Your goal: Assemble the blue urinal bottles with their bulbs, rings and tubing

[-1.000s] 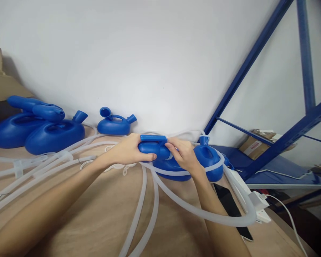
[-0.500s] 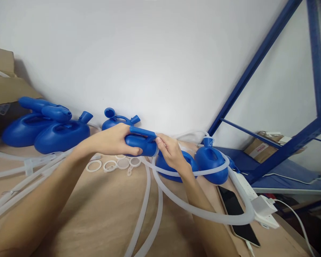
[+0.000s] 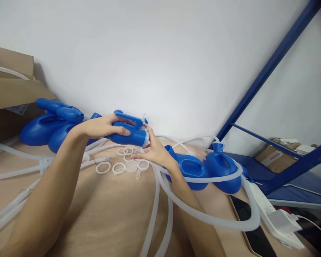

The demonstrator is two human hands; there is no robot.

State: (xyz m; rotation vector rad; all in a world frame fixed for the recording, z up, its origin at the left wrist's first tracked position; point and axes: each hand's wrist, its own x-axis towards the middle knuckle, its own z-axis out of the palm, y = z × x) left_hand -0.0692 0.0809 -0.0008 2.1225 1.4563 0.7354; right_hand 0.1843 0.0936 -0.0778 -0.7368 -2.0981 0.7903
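A blue plastic bottle with a handle (image 3: 131, 134) is tilted above the table, its mouth toward the right. My left hand (image 3: 104, 126) is closed around its rear end, thumb along the near side. A white translucent cap (image 3: 146, 138) sits at the mouth. My right hand (image 3: 156, 151) is beside this cap, with fingers against or just behind it and the thumb stretched apart below; the fingertips are partly hidden. Under the bottle lie several white sealing rings (image 3: 103, 167) and a white cap with a tab (image 3: 143, 165).
Blue jugs (image 3: 37, 132) stand at the left near a cardboard box (image 3: 13, 92); more blue jugs (image 3: 222, 171) stand at the right. Translucent hoses (image 3: 152, 221) cross the table. A phone (image 3: 256, 235), a power strip (image 3: 264, 205) and a blue metal rack (image 3: 270, 67) are on the right.
The view has swung left. The bottle has been turned so its capped mouth shows. My right hand's thumb has come off the bottle and spread; my left hand keeps its hold.
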